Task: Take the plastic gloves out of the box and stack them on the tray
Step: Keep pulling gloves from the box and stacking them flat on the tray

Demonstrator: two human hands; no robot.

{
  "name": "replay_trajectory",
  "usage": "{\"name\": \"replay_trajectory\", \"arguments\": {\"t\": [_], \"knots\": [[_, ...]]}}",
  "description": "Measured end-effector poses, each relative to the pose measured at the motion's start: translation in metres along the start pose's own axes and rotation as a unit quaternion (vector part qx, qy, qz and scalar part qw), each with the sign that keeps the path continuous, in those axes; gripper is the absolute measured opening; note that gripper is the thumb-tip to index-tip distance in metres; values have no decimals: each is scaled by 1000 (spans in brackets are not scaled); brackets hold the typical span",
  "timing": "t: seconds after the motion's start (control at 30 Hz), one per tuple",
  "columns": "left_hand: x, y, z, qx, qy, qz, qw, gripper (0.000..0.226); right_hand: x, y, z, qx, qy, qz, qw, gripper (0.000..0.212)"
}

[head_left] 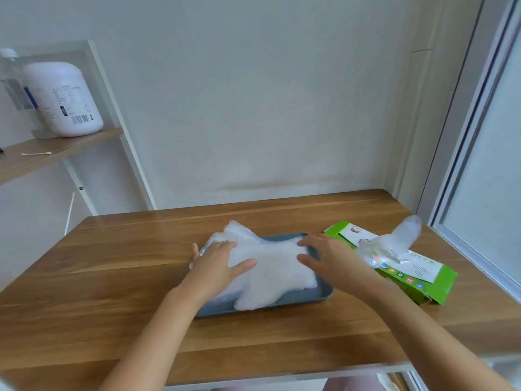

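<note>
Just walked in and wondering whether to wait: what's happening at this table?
A person is stacking clear plastic gloves on a grey-blue tray on the wooden table. The left hand lies flat on the pile's left side; the right hand, fingers spread, is at its right edge. The green glove box lies right of the tray, with another glove poking out of its opening.

Bare wood on table left of tray and along near edge, wide passage. Tray top taken by glove stack, left hand and right hand spread flat over it. Box just right of tray, one glove sticking up from it. Wall close behind, window frame hems right side
</note>
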State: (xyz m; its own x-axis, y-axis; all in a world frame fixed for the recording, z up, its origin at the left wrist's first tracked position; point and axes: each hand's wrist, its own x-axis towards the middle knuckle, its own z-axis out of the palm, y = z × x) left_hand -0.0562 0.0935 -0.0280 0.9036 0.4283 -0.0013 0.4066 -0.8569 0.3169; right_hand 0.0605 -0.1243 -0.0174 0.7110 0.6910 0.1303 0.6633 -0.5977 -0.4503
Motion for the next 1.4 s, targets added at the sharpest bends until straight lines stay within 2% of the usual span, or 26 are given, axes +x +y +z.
{"name": "replay_trajectory", "arguments": {"t": [0.07,0.13,0.27,0.33,0.47,0.6,0.7,0.8,0.9,1.03,1.1,1.2,1.33,1.4], "knots": [[-2,20,-5,-53,57,54,996,60,-8,16,-27,6,53,26,998,27],[-3,45,-7,-101,72,113,986,46,-11,37,-45,-46,82,53,994,27],[1,101,3,-178,15,173,969,35,-21,80,-64,-133,68,98,984,33],[8,129,15,-201,-12,189,961,36,-27,101,-69,-178,90,119,973,45],[16,175,41,-222,-49,199,953,45,-41,117,-66,-75,228,170,956,65],[27,208,62,-248,-45,208,945,47,-51,119,-61,40,320,168,932,68],[38,226,69,-290,-36,201,935,47,-52,125,-62,163,322,192,913,57],[48,241,71,-323,-22,203,924,45,-53,126,-65,326,295,198,876,41],[53,254,72,-314,-20,215,925,38,-50,124,-68,408,267,183,854,32],[52,261,77,-320,-14,209,924,22,-41,131,-68,372,243,176,878,21],[51,257,81,-329,2,211,920,17,-36,136,-67,370,251,189,874,18],[48,246,82,-304,-3,220,927,16,-30,145,-65,354,278,217,866,24],[47,224,85,-204,-55,264,941,13,-23,151,-60,361,295,245,850,28],[47,215,86,-189,-65,267,943,13,-25,148,-57,350,278,245,860,39]]}}
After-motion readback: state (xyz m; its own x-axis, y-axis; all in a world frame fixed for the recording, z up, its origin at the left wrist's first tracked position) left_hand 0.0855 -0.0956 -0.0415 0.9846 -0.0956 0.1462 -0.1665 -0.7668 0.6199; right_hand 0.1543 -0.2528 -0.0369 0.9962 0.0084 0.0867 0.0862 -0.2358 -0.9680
